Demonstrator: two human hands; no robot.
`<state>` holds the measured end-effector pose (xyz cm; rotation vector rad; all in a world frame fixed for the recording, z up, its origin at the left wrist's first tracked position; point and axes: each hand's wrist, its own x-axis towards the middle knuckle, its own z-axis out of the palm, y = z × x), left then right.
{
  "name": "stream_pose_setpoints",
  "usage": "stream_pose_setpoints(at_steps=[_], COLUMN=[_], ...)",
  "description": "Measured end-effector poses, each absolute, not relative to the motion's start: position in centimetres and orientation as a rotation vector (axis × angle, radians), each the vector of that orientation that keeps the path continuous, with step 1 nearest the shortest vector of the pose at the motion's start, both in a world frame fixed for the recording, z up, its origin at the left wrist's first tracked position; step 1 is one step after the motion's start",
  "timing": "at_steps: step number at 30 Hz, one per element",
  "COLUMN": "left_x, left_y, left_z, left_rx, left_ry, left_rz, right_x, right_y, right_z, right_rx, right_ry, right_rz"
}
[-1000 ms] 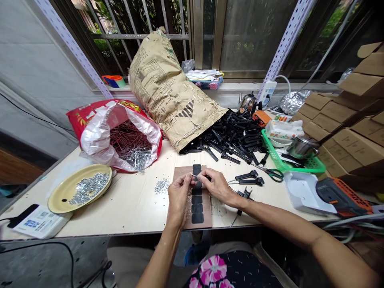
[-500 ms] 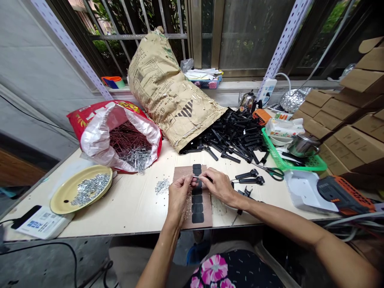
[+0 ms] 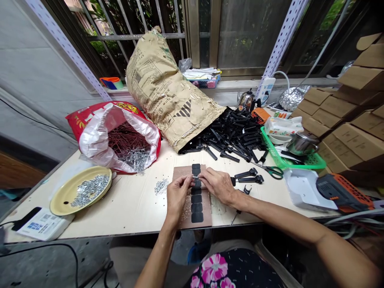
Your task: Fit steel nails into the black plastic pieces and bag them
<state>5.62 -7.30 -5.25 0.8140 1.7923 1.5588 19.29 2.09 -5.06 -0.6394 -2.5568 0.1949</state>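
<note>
Above a brown board (image 3: 207, 214) my left hand (image 3: 177, 196) and my right hand (image 3: 220, 187) face each other, fingers closed in a pinch. A short, thin metal pin (image 3: 195, 177) bridges the two sets of fingertips; its ends are hidden by the fingers. Under it a column of black rounded-square pads (image 3: 197, 207) runs down the board. Left of my left hand lies a small heap of shiny metal bits (image 3: 161, 187), too small to name. Right of my right hand are several black plastic parts (image 3: 246, 173), some with thin metal rods.
A yellow plate (image 3: 58, 200) of small metal pieces and a red-and-white bag (image 3: 93, 136) of long pins stand left. Behind, a paper sack (image 3: 162, 88) spills black parts (image 3: 237, 134). Scissors (image 3: 274, 172), a green basket (image 3: 318, 162), a power tool (image 3: 342, 192) and cardboard boxes (image 3: 345, 140) occupy the right.
Both hands stay over the board with the pin between them. My right hand has turned slightly and its fingers have shifted on the pin. The whole view has moved a little.
</note>
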Motion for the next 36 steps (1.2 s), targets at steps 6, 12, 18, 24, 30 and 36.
stream_pose_setpoints(at_steps=[6, 12, 18, 24, 30, 36], left_x=[5.4, 5.4, 5.5, 5.8, 5.7, 5.2], left_y=[-7.1, -7.1, -7.2, -7.1, -7.0, -6.8], left_z=[-5.2, -5.9, -6.0, -5.1, -5.1, -5.6], left_rx=[0.691, 0.559, 0.703, 0.775, 0.800, 0.768], left_ry=[1.661, 1.462, 1.594, 1.698, 1.743, 1.678], left_rz=[1.604, 1.652, 1.582, 1.533, 1.525, 1.468], right_x=[19.0, 19.1, 19.5, 19.6, 19.7, 19.9], right_y=[1.9, 2.3, 2.6, 2.8, 3.1, 3.2], right_z=[-4.9, -5.0, -5.4, -5.0, -5.2, -5.5], right_rx=[-0.627, -0.465, -0.523, -0.521, -0.504, -0.406], right_ry=[-2.501, -2.500, -2.501, -2.540, -2.564, -2.585], right_rz=[0.018, -0.110, 0.049, 0.105, 0.091, -0.002])
